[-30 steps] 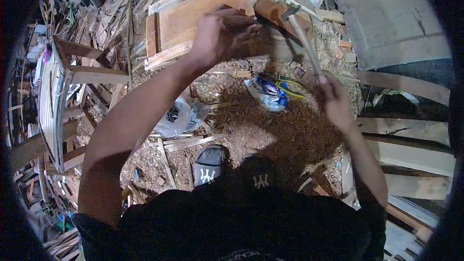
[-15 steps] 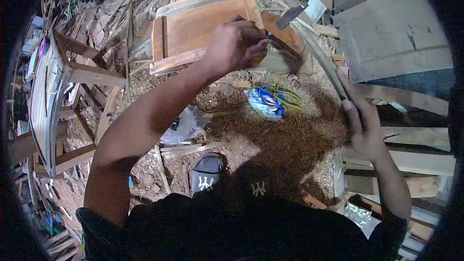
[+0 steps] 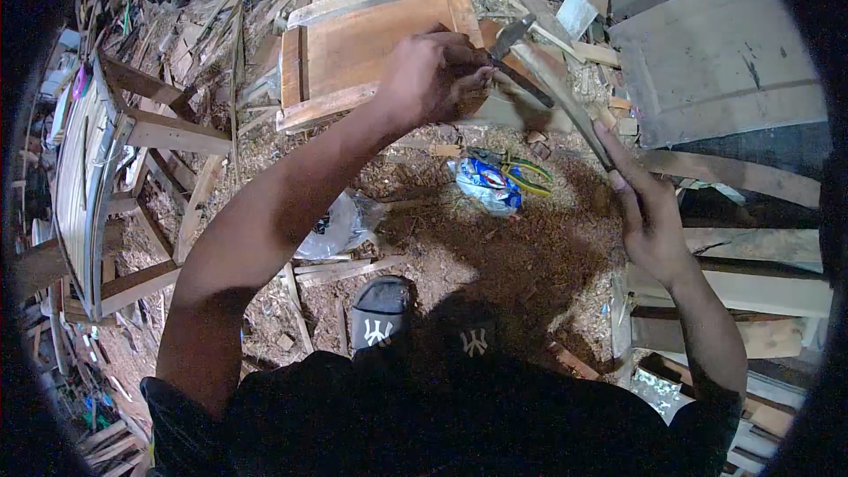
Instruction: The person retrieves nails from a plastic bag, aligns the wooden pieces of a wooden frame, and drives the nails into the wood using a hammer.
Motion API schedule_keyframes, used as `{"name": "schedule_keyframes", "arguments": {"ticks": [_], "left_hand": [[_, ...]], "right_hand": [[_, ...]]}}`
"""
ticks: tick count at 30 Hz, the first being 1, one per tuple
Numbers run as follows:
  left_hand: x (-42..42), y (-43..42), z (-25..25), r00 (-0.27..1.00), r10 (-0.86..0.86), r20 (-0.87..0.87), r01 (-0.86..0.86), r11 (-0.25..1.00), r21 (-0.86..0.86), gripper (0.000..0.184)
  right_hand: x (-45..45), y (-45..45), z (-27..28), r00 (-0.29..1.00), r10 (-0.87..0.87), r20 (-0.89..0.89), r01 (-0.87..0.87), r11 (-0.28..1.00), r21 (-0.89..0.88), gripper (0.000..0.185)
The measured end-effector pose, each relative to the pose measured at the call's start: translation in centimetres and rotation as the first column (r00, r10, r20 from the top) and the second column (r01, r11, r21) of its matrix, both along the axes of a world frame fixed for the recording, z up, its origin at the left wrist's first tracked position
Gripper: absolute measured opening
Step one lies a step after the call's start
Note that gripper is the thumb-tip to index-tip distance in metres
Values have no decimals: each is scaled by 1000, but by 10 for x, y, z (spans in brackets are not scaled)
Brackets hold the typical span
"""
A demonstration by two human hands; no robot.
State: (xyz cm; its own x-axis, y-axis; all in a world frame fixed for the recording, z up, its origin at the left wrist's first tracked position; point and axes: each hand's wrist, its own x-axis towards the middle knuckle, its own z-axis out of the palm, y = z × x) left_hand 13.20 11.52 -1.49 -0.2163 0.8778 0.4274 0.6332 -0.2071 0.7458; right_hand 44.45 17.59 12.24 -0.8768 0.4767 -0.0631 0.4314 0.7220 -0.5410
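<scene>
My left hand (image 3: 437, 75) is closed in a pinch above the right part of an orange-brown wooden panel (image 3: 353, 44) with pale edge strips. What its fingertips hold is too small to tell. A dark narrow edge (image 3: 526, 87) runs down to the right from those fingertips. On the right, my right hand (image 3: 649, 212) grips the wooden handle of a hammer (image 3: 565, 97). The hammer's metal head is raised just right of my left fingertips, apart from them.
Below the panel lie a blue and white packet (image 3: 488, 187) and yellow-handled pliers (image 3: 533, 178). A clear plastic bag (image 3: 340, 228) rests on the sawdust. Wooden frames stand at left (image 3: 177, 134) and right (image 3: 742, 252); a large board (image 3: 715, 62) is at upper right.
My right hand has moved right and down with the hammer, whose head now tilts nearer my left hand. My left hand has shifted right and slightly down. The view has shifted a little.
</scene>
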Motion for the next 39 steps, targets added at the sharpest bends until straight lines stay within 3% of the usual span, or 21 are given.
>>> {"name": "schedule_keyframes", "arguments": {"ticks": [3,5,6,8,9,11,13,15,18,19,20,23,27,30,32,39], "left_hand": [[0,-3,6,994,-7,-113,6,1000,-9,17],[1,-2,9,979,21,-200,-14,999,36,17],[0,-1,5,979,18,-202,-12,999,35,17],[-3,1,-2,997,-70,10,70,997,43,17],[-3,0,4,997,-73,9,72,996,45,17],[-5,-6,21,967,-76,-244,89,995,45,17],[-3,-5,19,971,-60,-230,71,997,38,18],[-2,-3,20,975,-46,-218,57,997,44,18],[-2,-4,20,979,-39,-202,49,998,47,19],[-1,-4,20,979,-29,-200,38,998,41,19],[-1,-4,19,980,-20,-199,28,999,35,19],[-7,-2,18,963,-101,-252,105,994,3,22],[-8,1,15,952,-82,-295,88,996,10,25],[-8,2,24,920,-79,-383,99,994,35,17],[-10,2,30,893,-139,-428,150,989,-8,19],[-7,4,21,920,-60,-387,100,991,84,19]], "right_hand": [[3,-1,-3,997,-13,-79,12,1000,-9,48],[6,-3,1,965,-125,-232,112,991,-67,49],[7,-1,-1,964,-128,-234,115,991,-68,49],[9,5,-9,979,-12,-203,-2,998,-66,49],[8,8,-6,999,30,13,-29,999,-18,48],[4,6,1,999,21,-34,-21,1000,2,47],[3,3,1,997,21,-77,-20,1000,6,46],[4,3,2,971,-131,-202,124,991,-43,47],[5,5,-2,977,-103,-187,97,994,-40,49],[2,9,-6,985,58,-162,-27,981,190,52],[3,7,-9,985,58,-162,-26,982,189,52],[5,1,-14,998,-3,-64,-2,998,-70,57],[4,2,-16,993,4,-115,-10,998,-55,55],[3,3,-16,994,-56,-96,49,996,-74,51],[5,4,-19,986,-101,-130,86,990,-116,49],[7,5,-21,990,-77,-118,64,992,-113,48]]}}
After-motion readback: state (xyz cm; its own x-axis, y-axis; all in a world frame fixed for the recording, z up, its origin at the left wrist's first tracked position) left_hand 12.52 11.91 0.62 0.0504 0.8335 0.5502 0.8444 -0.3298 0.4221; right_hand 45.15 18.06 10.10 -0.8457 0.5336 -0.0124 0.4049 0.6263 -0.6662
